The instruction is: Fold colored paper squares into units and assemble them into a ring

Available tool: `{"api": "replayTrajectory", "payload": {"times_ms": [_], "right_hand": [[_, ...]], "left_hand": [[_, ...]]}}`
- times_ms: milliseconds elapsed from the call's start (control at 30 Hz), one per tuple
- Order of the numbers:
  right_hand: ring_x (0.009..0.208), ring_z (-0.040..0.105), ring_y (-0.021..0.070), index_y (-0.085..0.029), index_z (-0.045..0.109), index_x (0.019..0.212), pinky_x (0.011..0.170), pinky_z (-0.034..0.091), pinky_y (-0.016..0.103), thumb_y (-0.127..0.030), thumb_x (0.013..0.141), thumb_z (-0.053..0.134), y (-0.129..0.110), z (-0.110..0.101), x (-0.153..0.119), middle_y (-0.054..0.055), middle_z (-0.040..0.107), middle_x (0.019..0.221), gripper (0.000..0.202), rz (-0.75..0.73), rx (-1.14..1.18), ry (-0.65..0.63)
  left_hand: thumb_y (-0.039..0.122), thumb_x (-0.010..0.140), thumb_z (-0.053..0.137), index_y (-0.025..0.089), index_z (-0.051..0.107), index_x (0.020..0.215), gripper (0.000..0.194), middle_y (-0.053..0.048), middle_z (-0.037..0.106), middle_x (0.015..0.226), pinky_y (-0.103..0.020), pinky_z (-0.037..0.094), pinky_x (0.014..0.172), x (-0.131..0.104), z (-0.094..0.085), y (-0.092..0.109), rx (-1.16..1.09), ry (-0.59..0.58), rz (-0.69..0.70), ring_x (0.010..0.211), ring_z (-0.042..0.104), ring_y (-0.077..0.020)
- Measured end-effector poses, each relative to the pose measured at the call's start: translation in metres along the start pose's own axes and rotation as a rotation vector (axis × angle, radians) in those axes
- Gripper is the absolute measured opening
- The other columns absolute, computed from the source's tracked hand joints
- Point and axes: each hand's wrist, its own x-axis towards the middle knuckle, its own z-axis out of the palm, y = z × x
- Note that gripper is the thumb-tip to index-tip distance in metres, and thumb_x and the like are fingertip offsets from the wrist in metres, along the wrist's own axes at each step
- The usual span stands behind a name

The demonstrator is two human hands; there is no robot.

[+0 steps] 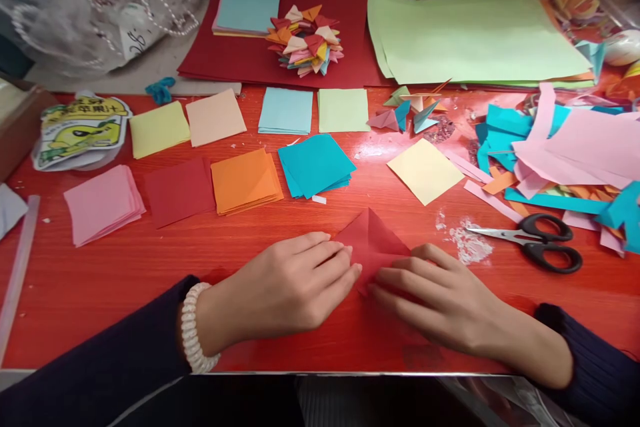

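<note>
A red paper square [369,240] with crease lines lies turned cornerwise near the table's front edge. My left hand [285,283] holds its left side, fingers together and thumb hidden underneath. On the right side, my right hand [440,300] has its fingers bent over the sheet, the fingertips near its middle; that thumb is also out of sight. Just behind the hands lies a pale yellow paper square [425,171]. Stacks of teal squares [317,165], orange squares [245,181], red squares [179,192] and pink squares [104,203] sit to the left.
Black-handled scissors [535,240] lie at right, beside heaped paper scraps [575,147]. Further back are small folded paper pieces [413,110], a multicoloured folded paper ring [306,43], large green sheets [465,37] and a bag of beads [110,13]. A printed pouch [83,130] lies far left.
</note>
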Motion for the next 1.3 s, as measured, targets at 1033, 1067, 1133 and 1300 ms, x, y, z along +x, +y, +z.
{"api": "replayTrajectory", "payload": {"times_ms": [1033, 1067, 1133, 1300], "right_hand": [[0.065, 0.049, 0.0111, -0.018, 0.047, 0.081, 0.058, 0.042, 0.024, -0.02, 0.086, 0.052, -0.006, 0.011, 0.017, 0.002, 0.049, 0.077, 0.007, 0.702, 0.29, 0.063], [0.065, 0.048, 0.0109, -0.018, 0.047, 0.081, 0.058, 0.042, 0.024, -0.02, 0.086, 0.052, -0.006, 0.011, 0.017, 0.002, 0.049, 0.077, 0.007, 0.704, 0.291, 0.063], [0.066, 0.048, 0.0109, -0.018, 0.046, 0.081, 0.058, 0.042, 0.024, -0.02, 0.086, 0.052, -0.006, 0.012, 0.017, 0.001, 0.049, 0.078, 0.008, 0.706, 0.294, 0.064], [0.067, 0.048, 0.0114, -0.018, 0.044, 0.081, 0.059, 0.042, 0.025, -0.019, 0.086, 0.05, -0.005, 0.013, 0.017, 0.002, 0.048, 0.078, 0.008, 0.703, 0.308, 0.066]], "left_hand": [[0.01, 0.09, 0.038, 0.007, 0.063, 0.099, 0.027, -0.009, 0.066, 0.094, -0.035, 0.054, 0.078, 0.001, 0.004, -0.003, -0.154, 0.005, 0.011, 0.09, 0.06, -0.0224], [0.01, 0.09, 0.039, 0.008, 0.064, 0.099, 0.027, -0.009, 0.066, 0.095, -0.035, 0.054, 0.078, 0.001, 0.004, -0.002, -0.153, 0.007, 0.007, 0.09, 0.06, -0.0223], [0.01, 0.09, 0.04, 0.008, 0.064, 0.099, 0.026, -0.009, 0.066, 0.094, -0.036, 0.054, 0.078, 0.001, 0.003, -0.002, -0.152, 0.012, -0.003, 0.09, 0.06, -0.0225], [0.009, 0.089, 0.041, 0.007, 0.064, 0.098, 0.025, -0.008, 0.066, 0.092, -0.036, 0.053, 0.08, 0.0, 0.005, 0.0, -0.16, 0.029, -0.05, 0.089, 0.059, -0.0223]]}}
